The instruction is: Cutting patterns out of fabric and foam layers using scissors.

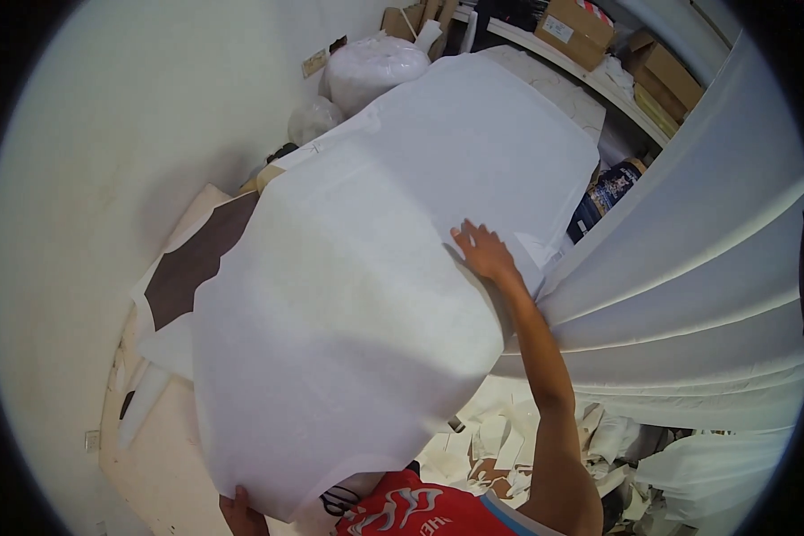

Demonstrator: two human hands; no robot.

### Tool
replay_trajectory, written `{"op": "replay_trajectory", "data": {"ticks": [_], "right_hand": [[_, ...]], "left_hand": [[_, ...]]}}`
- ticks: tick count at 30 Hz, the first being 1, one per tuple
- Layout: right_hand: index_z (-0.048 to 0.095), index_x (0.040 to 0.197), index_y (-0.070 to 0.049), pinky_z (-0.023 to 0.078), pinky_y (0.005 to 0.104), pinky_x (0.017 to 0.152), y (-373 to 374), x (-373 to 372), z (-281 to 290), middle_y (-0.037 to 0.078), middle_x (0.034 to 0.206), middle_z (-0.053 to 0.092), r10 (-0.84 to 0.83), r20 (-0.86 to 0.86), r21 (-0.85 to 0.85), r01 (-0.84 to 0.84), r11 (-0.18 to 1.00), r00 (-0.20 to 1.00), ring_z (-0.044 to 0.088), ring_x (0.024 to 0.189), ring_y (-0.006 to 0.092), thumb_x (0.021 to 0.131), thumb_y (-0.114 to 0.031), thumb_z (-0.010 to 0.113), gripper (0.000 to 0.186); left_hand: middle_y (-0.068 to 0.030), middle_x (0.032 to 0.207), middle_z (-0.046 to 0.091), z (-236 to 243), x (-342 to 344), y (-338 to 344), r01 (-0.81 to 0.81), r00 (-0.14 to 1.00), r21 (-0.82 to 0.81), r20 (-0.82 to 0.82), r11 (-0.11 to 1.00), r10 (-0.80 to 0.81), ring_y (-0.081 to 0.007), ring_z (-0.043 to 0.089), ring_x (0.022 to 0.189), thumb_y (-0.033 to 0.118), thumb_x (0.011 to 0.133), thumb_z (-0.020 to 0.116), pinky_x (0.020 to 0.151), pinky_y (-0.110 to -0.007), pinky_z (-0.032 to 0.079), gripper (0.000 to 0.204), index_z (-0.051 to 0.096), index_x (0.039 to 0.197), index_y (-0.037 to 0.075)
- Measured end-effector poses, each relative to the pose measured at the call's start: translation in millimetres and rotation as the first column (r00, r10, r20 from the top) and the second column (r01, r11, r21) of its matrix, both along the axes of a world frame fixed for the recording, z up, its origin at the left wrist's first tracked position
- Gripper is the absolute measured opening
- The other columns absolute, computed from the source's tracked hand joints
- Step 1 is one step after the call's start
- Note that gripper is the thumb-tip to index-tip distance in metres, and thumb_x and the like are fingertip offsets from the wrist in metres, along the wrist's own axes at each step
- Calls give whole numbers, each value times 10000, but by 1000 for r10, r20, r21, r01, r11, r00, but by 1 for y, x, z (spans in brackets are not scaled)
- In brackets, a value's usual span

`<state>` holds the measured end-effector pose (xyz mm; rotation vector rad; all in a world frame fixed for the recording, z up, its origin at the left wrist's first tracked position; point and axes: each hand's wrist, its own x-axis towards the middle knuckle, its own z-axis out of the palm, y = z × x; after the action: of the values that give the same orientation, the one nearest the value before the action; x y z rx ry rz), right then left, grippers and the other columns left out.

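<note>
A large white sheet (348,295), paper or thin leather-like stuff, curves up over the work surface toward my body. At its near left corner my left hand (243,515) pinches the edge, thumb on top; the other fingers are mostly hidden. My right hand (487,253) lies with fingers spread at the sheet's right side, where its curled edge meets another flat white sheet (491,134) beneath. To the left, a dark brown piece (196,263) with a wavy edge sticks out from under the white sheet, beside pale offcuts (165,357).
White curtains (688,259) hang close on the right. Many scraps (500,447) litter the floor below them. Behind stand a plastic-wrapped bundle (375,71) and a shelf (590,80) with a cardboard box (573,34). A pale wall (134,116) bounds the left.
</note>
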<state>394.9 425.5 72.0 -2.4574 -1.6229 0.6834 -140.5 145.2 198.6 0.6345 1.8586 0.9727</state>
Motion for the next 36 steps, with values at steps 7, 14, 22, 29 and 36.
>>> {"op": "replay_trajectory", "data": {"ticks": [7, 14, 22, 29, 36], "right_hand": [[634, 1070, -7, 503, 378, 821, -32, 86, 0, 187, 1014, 641, -51, 206, 393, -35, 919, 977, 627, 913, 303, 789, -396, 737, 491], [599, 927, 29, 488, 304, 649, -18, 148, -22, 115, 758, 650, -87, -366, 33, 106, 994, 927, 615, 730, 202, 656, -401, 848, 566], [585, 1039, 34, 489, 325, 725, -35, 137, -46, 153, 876, 640, -76, -263, 66, 96, 993, 962, 616, 856, 219, 640, -359, 852, 621], [564, 984, -15, 475, 327, 641, -13, 157, -2, 95, 750, 614, 17, -378, 283, 98, 954, 926, 569, 686, 196, 596, -268, 886, 564], [355, 1449, -151, 160, 694, 1069, -4, 91, 13, 204, 1501, 284, -115, 605, 243, -46, 969, 788, 255, 1393, 408, 755, -449, 732, 844]], "left_hand": [[-217, 1222, 548, -7, -6, 0, -68, 986, 87, 161, 994, 53, -287, 551, 1067, 148, 961, 536, 935, -388, 448, 442, 424, 1275, -142], [-192, 1325, 486, -27, -5, -2, 306, 948, -66, -73, 950, -310, -291, 498, 1176, 172, 930, 602, 985, -415, 418, 526, 401, 1336, -95], [-145, 1297, 524, -32, 11, -1, -87, 944, 150, 329, 985, 34, -244, 496, 1199, 40, 902, 515, 1057, -393, 356, 442, 423, 1326, -42], [-135, 1253, 552, -34, 14, 9, -37, 927, 196, 374, 980, -39, -226, 510, 1173, 14, 873, 523, 1030, -370, 367, 424, 461, 1289, -42], [-145, 1137, 615, -48, 46, 11, 55, 910, 84, 405, 995, -84, -230, 606, 1019, 12, 860, 550, 874, -352, 483, 369, 515, 1219, -65]]}}
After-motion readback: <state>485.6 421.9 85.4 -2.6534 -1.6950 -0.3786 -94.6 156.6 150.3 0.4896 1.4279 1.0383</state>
